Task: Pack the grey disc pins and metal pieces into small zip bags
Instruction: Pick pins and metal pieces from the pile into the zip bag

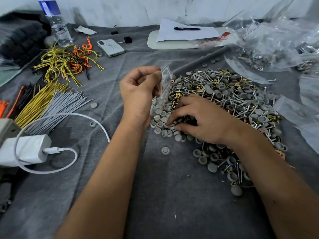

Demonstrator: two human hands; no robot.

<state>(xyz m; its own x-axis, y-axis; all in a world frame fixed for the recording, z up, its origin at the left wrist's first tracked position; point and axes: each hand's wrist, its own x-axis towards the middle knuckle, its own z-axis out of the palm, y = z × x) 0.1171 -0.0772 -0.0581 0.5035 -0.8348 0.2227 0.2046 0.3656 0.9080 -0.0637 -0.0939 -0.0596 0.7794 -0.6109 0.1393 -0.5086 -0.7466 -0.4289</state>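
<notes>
A big heap of grey disc pins, screws and brass-coloured metal pieces point(229, 100) lies on the grey cloth at centre right. My left hand point(138, 94) pinches the top of a small clear zip bag point(164, 87), which hangs upright at the heap's left edge with a few grey discs in its bottom. My right hand point(198, 119) lies palm down on the near-left part of the heap, fingers curled around grey discs point(160, 125); what they hold is hidden. A single loose disc point(165, 150) lies just in front.
Bundles of yellow, orange and grey wires point(57, 94) cover the left side, with a white charger and cable point(29, 149) near me. A phone point(110, 47), water bottle point(57, 26), paper with pen point(186, 31) and clear bags point(269, 45) lie farther back and right.
</notes>
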